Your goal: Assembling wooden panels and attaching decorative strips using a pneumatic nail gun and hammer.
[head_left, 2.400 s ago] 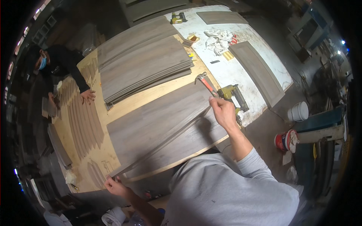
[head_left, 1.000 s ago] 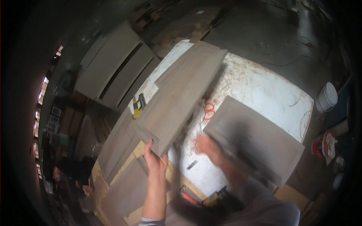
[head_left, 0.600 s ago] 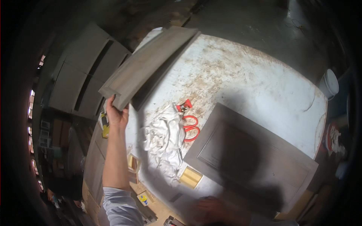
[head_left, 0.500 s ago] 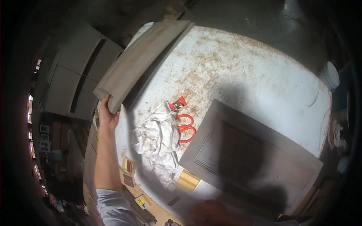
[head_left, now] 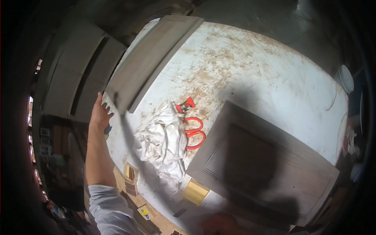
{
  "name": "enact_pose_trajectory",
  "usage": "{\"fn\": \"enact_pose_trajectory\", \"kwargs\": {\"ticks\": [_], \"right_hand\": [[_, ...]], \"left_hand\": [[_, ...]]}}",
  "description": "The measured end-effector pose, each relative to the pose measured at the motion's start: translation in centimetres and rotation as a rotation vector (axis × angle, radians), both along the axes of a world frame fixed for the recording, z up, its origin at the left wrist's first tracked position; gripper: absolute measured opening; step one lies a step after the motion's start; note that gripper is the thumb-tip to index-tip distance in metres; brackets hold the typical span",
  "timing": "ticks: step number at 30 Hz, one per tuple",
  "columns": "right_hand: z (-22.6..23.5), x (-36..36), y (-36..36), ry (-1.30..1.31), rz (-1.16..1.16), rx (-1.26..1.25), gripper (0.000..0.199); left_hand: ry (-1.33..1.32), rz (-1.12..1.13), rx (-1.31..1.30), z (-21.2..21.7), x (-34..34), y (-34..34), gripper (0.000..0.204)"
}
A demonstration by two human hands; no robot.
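My left hand [head_left: 101, 114] is off the near end of a long grey-brown wooden cabinet door [head_left: 152, 58], its fingers apart and nothing in it. That door lies along the table's left edge, and a second board edge [head_left: 156, 78] shows below its right side. A larger, dark framed cabinet door [head_left: 309, 168] lies flat at the right, partly under my shadow. My right hand [head_left: 221, 224] is a dim, blurred shape at the lower edge, near this door; its fingers cannot be made out.
On the stained white table [head_left: 270, 74] are a crumpled white cloth [head_left: 160, 145], red-handled scissors [head_left: 196, 133], a small red packet [head_left: 185, 105] and a yellow block [head_left: 196, 192]. A white bucket [head_left: 344, 79] stands past the right edge. Large panels [head_left: 74, 74] stand at the left.
My left hand has let go of the long door and moved left, away from its end. The door now lies lower, flat along the table's left edge.
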State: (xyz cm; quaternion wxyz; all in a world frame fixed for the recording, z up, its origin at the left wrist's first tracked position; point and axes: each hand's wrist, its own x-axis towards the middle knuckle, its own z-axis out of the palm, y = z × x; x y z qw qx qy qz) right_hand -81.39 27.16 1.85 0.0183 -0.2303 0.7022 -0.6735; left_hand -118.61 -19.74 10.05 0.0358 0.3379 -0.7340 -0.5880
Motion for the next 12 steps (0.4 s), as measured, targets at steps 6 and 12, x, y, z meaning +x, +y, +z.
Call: {"fn": "enact_pose_trajectory", "kwargs": {"ticks": [6, 12], "right_hand": [[-5.8, 4.1, 0.1, 0.029, 0.432, 0.299, 0.032], [-1.6, 1.6, -1.8, 0.060, 0.012, 0.228, 0.028]], "left_hand": [[0.048, 0.017, -0.244, 0.0, 8.5, 0.6, 0.079], [0.091, -0.194, -0.635, 4.1, 29.6, 7.4, 0.040]]}}
